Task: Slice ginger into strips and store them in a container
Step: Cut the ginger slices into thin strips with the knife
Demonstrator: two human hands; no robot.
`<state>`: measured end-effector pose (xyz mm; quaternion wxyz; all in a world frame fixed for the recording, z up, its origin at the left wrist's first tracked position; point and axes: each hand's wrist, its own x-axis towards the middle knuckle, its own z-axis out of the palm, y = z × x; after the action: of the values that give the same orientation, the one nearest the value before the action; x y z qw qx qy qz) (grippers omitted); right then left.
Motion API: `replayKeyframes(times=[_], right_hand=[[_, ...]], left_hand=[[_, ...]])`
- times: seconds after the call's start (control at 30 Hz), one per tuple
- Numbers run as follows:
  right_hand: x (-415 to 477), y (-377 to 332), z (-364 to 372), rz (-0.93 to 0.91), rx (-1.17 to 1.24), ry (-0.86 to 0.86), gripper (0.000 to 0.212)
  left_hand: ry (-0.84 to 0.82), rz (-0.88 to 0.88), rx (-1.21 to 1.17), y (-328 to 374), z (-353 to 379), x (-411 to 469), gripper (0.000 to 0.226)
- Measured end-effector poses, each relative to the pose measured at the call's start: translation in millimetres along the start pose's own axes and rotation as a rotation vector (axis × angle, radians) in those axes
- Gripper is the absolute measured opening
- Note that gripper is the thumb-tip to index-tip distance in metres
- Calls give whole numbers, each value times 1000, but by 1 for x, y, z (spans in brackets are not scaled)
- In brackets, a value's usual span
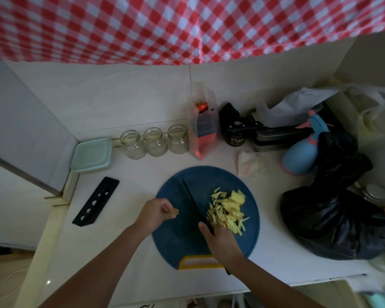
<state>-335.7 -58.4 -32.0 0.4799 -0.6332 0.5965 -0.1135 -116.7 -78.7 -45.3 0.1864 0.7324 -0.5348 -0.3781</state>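
Observation:
A round blue cutting board (178,241) with a yellow handle lies on the white counter. A pile of pale yellow ginger strips (228,210) sits on its right half. My right hand (220,241) grips a black knife (192,201), whose blade lies across the board just left of the pile. My left hand (157,212) hovers over the board's left edge, pinching a small ginger piece (175,211). A pale green lidded container (91,154) stands at the back left.
Three open glass jars (155,142) line the back wall beside a clear bag (203,123). A black knife sheath (96,202) lies left of the board. A blue spray bottle (302,152), a crumpled tissue (250,163) and a black rubbish bag (333,218) crowd the right side.

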Motion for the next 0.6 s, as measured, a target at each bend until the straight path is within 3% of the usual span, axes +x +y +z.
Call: replayKeyframes(times=[0.17,0.33,0.5,0.6], right_hand=[[1,1,1,34,11,-11,48],[1,2,3,38,9,-4,48],[1,5,3,35,36,-14,48],[1,7,2,31,54,-34,47]], left_hand=[[124,56,160,-2,8,-1,17],[44,140,209,2,7,-2,10],[-158,189,241,7,5,-3,15],[-106,216,293,4,8,-3,28]])
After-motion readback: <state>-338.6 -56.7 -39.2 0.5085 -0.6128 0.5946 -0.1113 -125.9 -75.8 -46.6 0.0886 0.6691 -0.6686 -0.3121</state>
